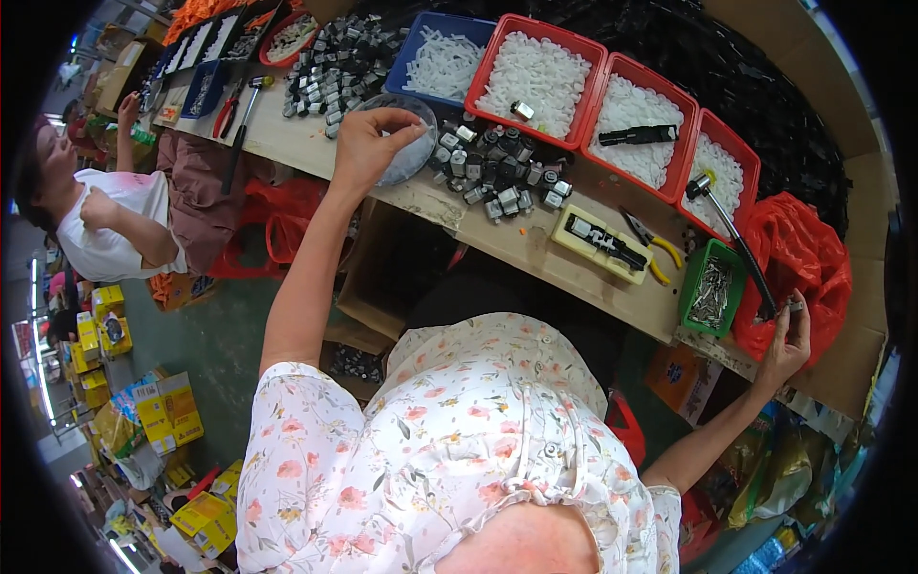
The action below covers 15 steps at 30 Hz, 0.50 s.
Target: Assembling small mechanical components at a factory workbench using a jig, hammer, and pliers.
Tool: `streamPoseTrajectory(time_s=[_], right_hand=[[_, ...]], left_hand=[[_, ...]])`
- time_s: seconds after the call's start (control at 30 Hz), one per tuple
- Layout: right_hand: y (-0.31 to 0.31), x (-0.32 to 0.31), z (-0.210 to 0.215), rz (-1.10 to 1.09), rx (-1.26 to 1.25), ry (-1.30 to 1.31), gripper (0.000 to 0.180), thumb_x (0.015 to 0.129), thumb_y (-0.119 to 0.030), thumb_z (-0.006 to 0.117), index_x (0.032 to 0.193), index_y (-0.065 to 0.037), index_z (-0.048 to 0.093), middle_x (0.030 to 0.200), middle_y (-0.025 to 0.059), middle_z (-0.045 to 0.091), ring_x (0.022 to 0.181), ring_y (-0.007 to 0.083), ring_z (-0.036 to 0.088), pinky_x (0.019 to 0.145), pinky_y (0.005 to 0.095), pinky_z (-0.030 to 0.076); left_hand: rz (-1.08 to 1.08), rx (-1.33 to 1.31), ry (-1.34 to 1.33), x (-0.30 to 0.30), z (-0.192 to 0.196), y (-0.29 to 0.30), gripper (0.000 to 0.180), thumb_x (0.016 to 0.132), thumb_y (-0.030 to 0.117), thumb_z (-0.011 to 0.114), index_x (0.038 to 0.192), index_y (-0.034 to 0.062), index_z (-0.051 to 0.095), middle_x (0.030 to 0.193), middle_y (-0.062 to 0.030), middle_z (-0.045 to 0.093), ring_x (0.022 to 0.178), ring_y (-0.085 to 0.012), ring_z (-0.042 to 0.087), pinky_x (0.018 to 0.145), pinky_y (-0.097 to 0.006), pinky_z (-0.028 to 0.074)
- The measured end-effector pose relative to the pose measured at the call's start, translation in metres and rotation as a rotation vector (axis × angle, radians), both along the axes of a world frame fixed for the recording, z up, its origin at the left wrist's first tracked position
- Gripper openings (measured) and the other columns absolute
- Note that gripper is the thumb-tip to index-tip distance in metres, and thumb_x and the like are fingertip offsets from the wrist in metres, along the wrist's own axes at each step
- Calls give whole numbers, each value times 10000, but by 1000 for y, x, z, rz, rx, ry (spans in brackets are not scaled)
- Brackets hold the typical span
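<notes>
My left hand (368, 148) is raised over a clear round tub (413, 163), thumb and forefinger pinched together. Whatever lies between those fingertips is too small to make out. At the right, my right hand (787, 349) pinches a small metal piece (795, 306) beside a red plastic bag (798, 249). A green bin (686, 311) of slim metal parts stands just left of that hand. Between the hands, a cream holding block (569, 251) carries a black and silver part (602, 239). Yellow-handled pliers (660, 251) lie beside the block.
Red bins (579, 143) and a blue bin (392, 81) of white plastic pieces line the back. Several metal-and-black parts (492, 167) are heaped before them. A hammer (732, 225) leans across the rightmost red bin. Another person (115, 215) sits at the left.
</notes>
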State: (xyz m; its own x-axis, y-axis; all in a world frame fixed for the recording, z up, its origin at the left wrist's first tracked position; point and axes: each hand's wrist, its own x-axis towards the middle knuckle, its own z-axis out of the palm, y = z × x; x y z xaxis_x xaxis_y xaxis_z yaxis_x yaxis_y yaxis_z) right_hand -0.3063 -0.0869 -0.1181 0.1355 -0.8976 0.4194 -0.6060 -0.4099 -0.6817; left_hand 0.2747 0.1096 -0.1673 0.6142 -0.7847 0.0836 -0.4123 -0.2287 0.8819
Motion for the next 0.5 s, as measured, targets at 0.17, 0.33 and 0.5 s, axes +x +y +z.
streamPoseTrajectory(time_s=[0.17, 0.33, 0.5], right_hand=[[18, 45, 7, 49, 65, -9, 320, 993, -56, 578, 1302, 21, 609, 1126, 54, 658, 987, 90, 592, 866, 237, 476], [31, 99, 7, 200, -9, 53, 312, 969, -7, 582, 1277, 17, 623, 1137, 62, 660, 1007, 98, 593, 913, 247, 462], [37, 117, 7, 251, 3, -1, 319, 965, -6, 583, 1281, 13, 622, 1138, 57, 665, 1001, 103, 599, 917, 263, 466]], left_hand=[[5, 44, -179, -4, 2, 7, 165, 776, 107, 782, 895, -5, 758, 779, -76, 732, 707, -96, 652, 666, -257, 498], [-5, -5, -281, -10, -5, 14, 169, 794, 116, 772, 897, -16, 749, 777, -64, 722, 692, -91, 616, 644, -256, 481], [1, -6, -236, -14, 14, 21, 150, 814, 98, 774, 899, -23, 750, 799, -39, 720, 695, -64, 581, 622, -231, 456]])
